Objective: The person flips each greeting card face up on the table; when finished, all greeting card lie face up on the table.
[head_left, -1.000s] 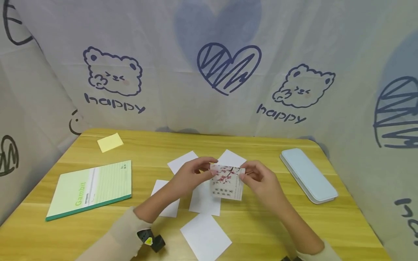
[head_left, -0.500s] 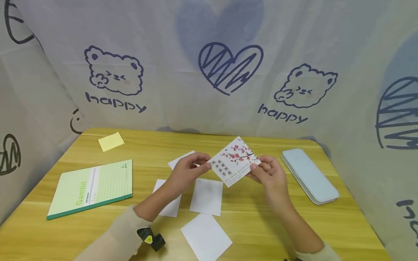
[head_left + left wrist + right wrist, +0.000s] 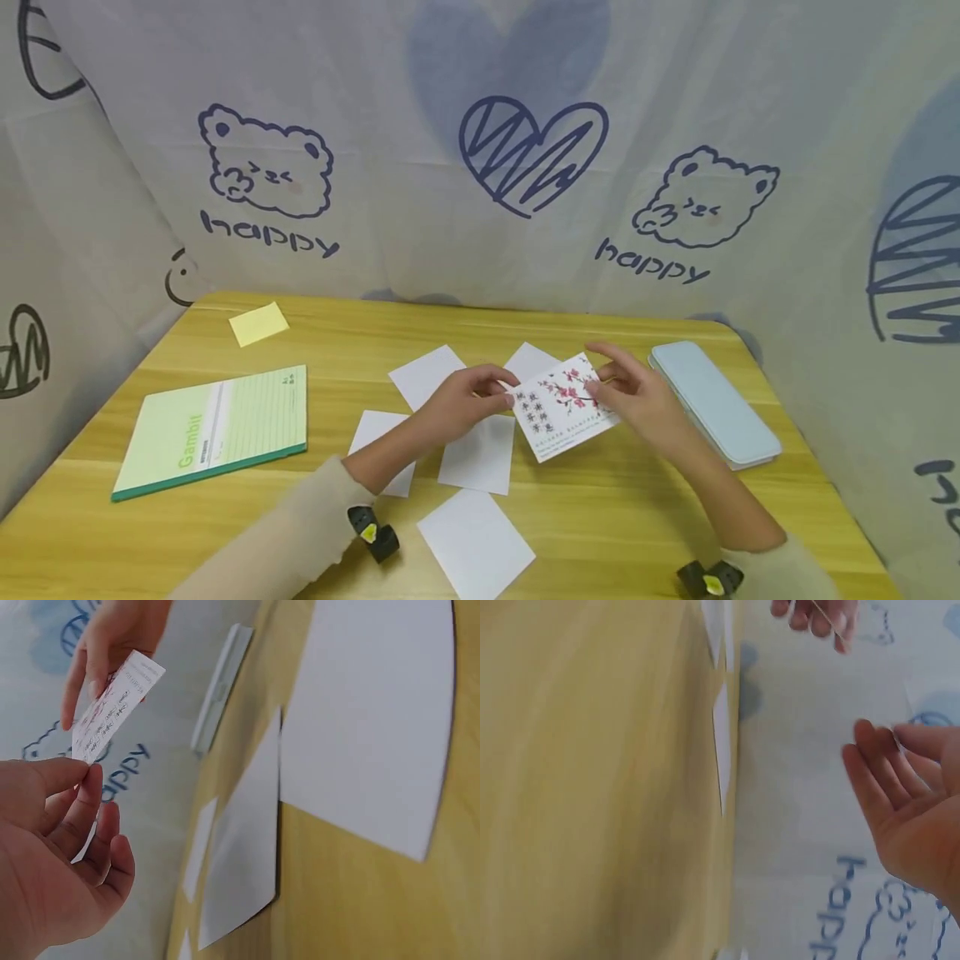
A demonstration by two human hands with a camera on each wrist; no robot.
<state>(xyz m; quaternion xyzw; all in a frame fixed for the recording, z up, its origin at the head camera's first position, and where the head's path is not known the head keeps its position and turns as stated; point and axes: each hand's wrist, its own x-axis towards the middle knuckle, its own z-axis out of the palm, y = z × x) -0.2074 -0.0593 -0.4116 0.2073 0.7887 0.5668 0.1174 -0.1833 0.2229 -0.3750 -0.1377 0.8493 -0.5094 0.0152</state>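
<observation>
Mid-frame, the left hand (image 3: 467, 407) pinches a square, white, pink-flowered paper card (image 3: 557, 412) and the loose right hand (image 3: 643, 407) touches it, maybe for turning, so a right-hand pinch seems needed next.

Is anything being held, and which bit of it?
A flowery card: the left hand pinches its left corner in the head view. Whether the right hand grips it, I can't tell.
</observation>
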